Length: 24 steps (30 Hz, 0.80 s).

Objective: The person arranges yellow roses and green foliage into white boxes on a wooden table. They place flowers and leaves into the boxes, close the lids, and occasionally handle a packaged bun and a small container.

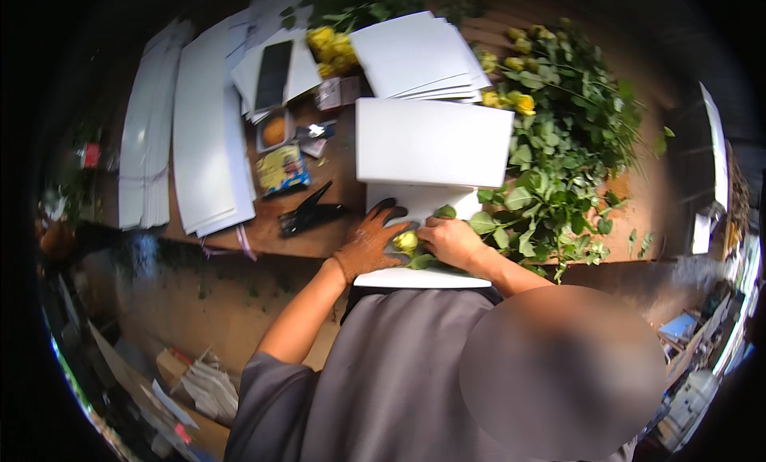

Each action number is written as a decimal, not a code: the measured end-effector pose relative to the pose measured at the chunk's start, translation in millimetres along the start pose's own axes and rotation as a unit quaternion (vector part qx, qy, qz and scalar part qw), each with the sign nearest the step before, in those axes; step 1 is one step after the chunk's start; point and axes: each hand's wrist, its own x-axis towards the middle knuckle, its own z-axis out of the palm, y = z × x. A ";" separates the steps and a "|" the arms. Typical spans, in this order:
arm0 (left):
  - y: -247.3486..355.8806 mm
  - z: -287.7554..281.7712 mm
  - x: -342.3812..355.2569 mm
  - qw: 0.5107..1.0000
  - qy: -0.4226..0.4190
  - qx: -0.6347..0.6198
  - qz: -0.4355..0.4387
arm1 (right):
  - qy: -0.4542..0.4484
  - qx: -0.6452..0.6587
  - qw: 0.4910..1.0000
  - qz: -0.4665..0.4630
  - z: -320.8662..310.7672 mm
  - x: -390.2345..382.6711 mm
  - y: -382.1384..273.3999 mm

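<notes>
Head view, nearest us: a dark grey shirt [399, 358], then the near edge of a white card [423, 278]. Over the card, left hand [371, 240], seemingly gloved in brown, fingers spread about a yellow rose head [405, 242]; whether they grip, we cannot tell. Right hand [453, 242] close beside, fingertips bunched by the rose's leaves [423, 261]; what they pinch is hidden from us. Hands slightly apart, rose between them. To the left, a black stapler-like tool [313, 216], arms splayed. Right, heaped leafy stems [550, 159]. Past the hands, a white panel [435, 143]. Beyond the tool, a yellow-and-blue packet [282, 169], printed, lettering too small for us to read. Farther: small tray [262, 141] holding a round orange-brown item [273, 131]; black phone [274, 75] on white sheets [303, 73]; stacked white cards [420, 57]; yellow roses [331, 49]
</notes>
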 end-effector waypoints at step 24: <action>5.4 -9.0 1.6 0.996 -0.083 0.009 -0.021 | 0.132 -0.007 0.858 0.496 -69.5 -274.5 314.0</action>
